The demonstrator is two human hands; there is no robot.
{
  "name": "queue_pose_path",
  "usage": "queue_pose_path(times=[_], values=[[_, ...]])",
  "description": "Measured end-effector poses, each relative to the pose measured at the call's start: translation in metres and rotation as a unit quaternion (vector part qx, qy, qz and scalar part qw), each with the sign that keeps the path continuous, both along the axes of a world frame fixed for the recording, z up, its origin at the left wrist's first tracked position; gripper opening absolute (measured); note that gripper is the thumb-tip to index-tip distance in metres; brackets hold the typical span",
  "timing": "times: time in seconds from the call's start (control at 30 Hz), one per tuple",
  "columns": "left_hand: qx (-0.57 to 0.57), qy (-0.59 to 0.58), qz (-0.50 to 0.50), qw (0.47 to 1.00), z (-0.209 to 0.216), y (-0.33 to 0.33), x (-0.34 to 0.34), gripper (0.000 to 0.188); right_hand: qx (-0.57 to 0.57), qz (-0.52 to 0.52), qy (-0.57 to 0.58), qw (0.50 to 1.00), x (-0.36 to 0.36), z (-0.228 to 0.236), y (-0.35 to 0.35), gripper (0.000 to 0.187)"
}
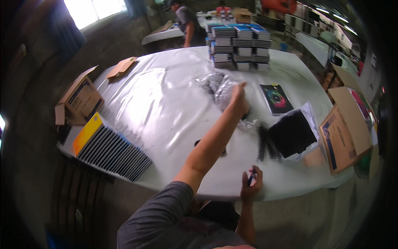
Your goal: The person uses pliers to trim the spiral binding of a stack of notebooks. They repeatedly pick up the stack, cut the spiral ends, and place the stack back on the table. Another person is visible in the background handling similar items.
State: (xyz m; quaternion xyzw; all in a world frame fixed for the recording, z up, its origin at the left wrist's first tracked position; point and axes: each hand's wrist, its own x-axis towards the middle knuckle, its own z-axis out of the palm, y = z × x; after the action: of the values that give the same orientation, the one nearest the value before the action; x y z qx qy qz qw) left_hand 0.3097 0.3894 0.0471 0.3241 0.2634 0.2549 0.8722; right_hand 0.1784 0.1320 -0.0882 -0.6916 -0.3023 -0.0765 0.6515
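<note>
My left arm stretches across the table, and my left hand [239, 99] is closed on a crumpled clear plastic bag [217, 86] with greyish contents I cannot make out. My right hand [252, 183], near the table's front edge, has its fingers curled round a small dark tool [250, 179] of unclear kind. Beyond it and to the right, loose black spiral binding coils [266, 143] lie beside a dense black heap of coils [292, 135] on white wrapping. A notebook [277, 99] with a black cover and colourful circle lies farther back. A small dark object [197, 142] is partly behind my left forearm.
Stacked notebooks [239, 47] stand at the table's far side. Overlapping spiral-bound notebooks [116, 149] lie at the left edge. Cardboard boxes stand left [83, 99] and right [346, 128]; a flattened carton [121, 67] lies far left. Another person [190, 23] stands beyond the table.
</note>
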Motion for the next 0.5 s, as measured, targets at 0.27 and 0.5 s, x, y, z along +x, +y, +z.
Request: queue_pose_path(times=[0.27, 0.5], values=[[0.195, -0.259, 0.013, 0.946, 0.082, -0.083, -0.194, 0.052, 0.094, -0.008, -0.003, 0.996, 0.006, -0.021, -0.001, 0.051], [0.746, -0.119, 0.405, 0.516, 0.092, -0.101, -0.475, 0.015, -0.030, 0.043, -0.059, 0.997, -0.007, 0.002, 0.013, 0.044]])
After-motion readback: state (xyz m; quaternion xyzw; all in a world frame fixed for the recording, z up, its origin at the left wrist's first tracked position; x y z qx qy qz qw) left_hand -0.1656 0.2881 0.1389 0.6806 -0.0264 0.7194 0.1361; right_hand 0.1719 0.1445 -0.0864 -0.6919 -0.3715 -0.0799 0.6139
